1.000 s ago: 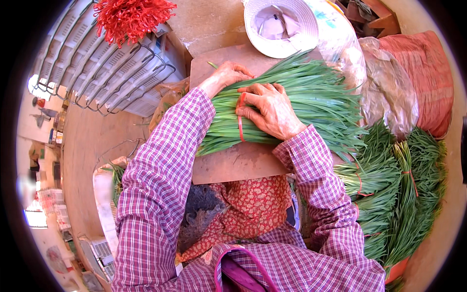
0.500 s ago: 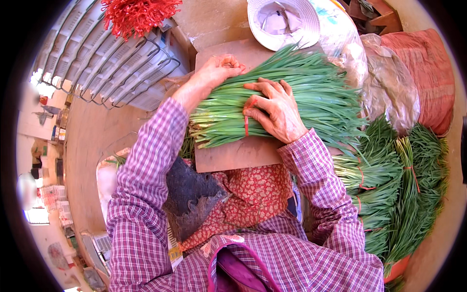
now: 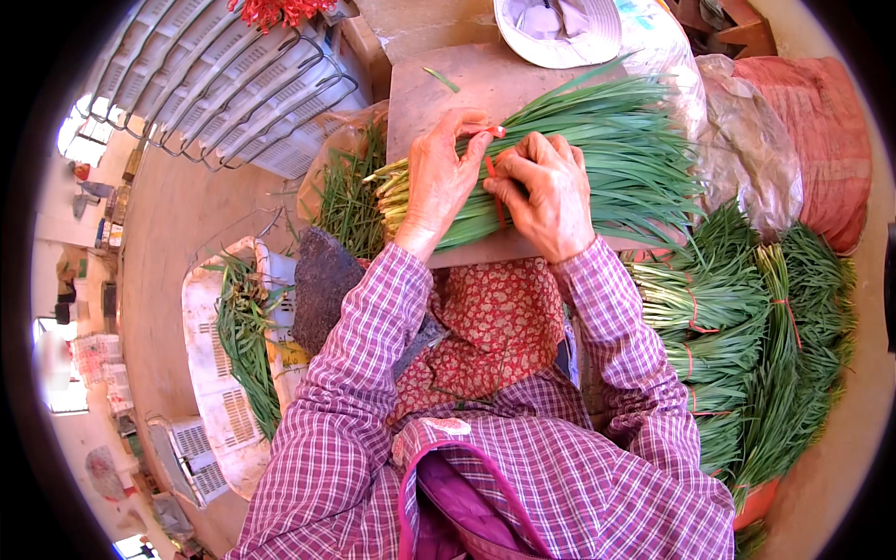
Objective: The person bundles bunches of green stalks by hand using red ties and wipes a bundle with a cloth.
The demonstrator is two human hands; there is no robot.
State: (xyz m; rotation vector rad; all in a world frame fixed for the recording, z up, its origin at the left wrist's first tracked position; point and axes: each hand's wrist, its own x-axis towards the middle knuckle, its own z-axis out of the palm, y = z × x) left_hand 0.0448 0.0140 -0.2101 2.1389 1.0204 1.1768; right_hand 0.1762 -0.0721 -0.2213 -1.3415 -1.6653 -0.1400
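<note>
A thick bunch of garlic chives lies across a brown board, pale stem ends to the left and green leaves to the right. A red tie passes around the bunch near its stems. My left hand pinches one end of the tie between thumb and fingertips above the stems. Closed close beside it, my right hand rests on the bunch with its thumb and fingers gripping the tie; the other end is partly hidden there.
Tied chive bunches are piled at the right. Loose trimmings fill a white basket at the left. A white hat lies at the board's far edge, near plastic bags. Red ties hang by a wire rack.
My left hand has come nearer and right, now holding the tie's end. My right hand has closed on the tie. The tie is now drawn up around the bunch.
</note>
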